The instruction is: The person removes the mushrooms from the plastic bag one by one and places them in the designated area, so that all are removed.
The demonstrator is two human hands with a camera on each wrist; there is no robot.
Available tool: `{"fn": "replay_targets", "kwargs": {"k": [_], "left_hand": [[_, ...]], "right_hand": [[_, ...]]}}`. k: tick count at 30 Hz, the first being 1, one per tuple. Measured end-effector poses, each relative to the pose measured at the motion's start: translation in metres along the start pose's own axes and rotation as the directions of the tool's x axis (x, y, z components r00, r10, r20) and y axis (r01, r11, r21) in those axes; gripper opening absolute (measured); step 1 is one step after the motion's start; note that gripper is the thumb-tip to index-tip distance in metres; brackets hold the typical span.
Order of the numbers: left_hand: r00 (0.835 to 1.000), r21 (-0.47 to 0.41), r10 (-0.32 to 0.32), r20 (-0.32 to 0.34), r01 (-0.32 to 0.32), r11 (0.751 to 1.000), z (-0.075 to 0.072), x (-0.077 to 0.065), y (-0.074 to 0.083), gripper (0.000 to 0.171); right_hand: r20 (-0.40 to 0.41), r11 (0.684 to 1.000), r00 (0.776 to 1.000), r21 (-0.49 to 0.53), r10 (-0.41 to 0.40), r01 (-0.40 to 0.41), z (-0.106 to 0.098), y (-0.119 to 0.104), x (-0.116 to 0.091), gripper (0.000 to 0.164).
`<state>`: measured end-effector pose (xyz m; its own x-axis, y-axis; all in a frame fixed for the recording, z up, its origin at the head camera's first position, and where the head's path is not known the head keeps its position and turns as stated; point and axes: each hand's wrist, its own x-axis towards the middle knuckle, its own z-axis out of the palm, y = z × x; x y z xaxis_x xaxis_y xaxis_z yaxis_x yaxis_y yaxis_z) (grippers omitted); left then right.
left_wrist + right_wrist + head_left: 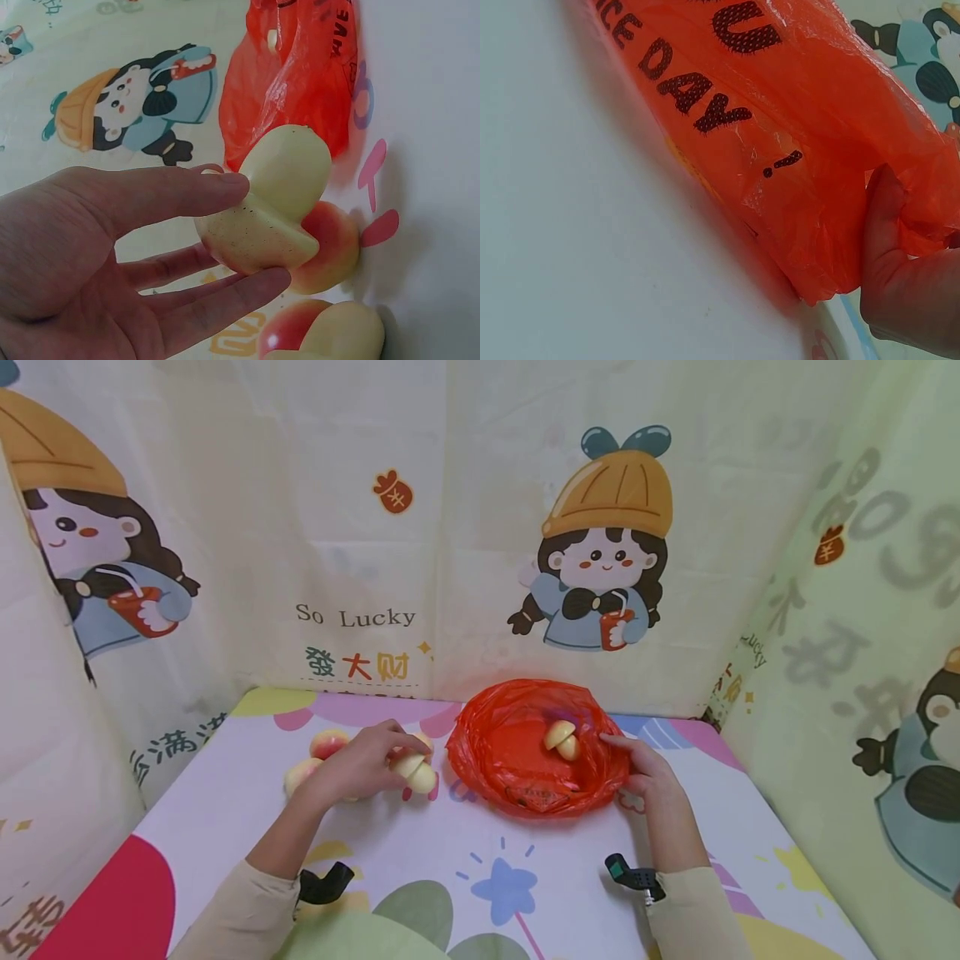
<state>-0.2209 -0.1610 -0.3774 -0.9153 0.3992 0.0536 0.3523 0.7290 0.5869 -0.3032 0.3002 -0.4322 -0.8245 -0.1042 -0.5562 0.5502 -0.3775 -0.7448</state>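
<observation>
My left hand [360, 764] pinches a pale yellow toy mushroom [414, 773] between thumb and fingers, just left of an opened red plastic bag [480, 768]. In the left wrist view, small dark specks dot the cap of this mushroom [255, 232]. Another mushroom [561, 740] lies inside the bag. At the bag's right side, my right hand [651, 768] grips the rim; the right wrist view has its thumb [885, 217] against the outside of the plastic, the other fingers mostly hidden.
Several more mushrooms with reddish patches lie left of the bag, one [328, 743] at the back and another [300, 777] partly behind my left hand. Printed cloth walls [480, 527] enclose the back and sides of the patterned table [570, 868].
</observation>
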Motion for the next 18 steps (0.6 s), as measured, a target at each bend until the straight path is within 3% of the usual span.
{"fn": "replay_targets", "kwargs": {"k": [8, 18], "left_hand": [[1.0, 0.008, -0.031, 0.006, 0.031, 1.0, -0.002, -0.002, -0.005, 0.043], [1.0, 0.021, 0.003, 0.017, -0.004, 1.0, -0.006, -0.003, -0.01, 0.045]], "right_hand": [[0.012, 1.0, 1.0, 0.008, 0.005, -0.005, 0.0, 0.0, 0.0, 0.057], [0.025, 1.0, 1.0, 0.009, 0.014, -0.014, 0.001, -0.003, -0.003, 0.055]]}}
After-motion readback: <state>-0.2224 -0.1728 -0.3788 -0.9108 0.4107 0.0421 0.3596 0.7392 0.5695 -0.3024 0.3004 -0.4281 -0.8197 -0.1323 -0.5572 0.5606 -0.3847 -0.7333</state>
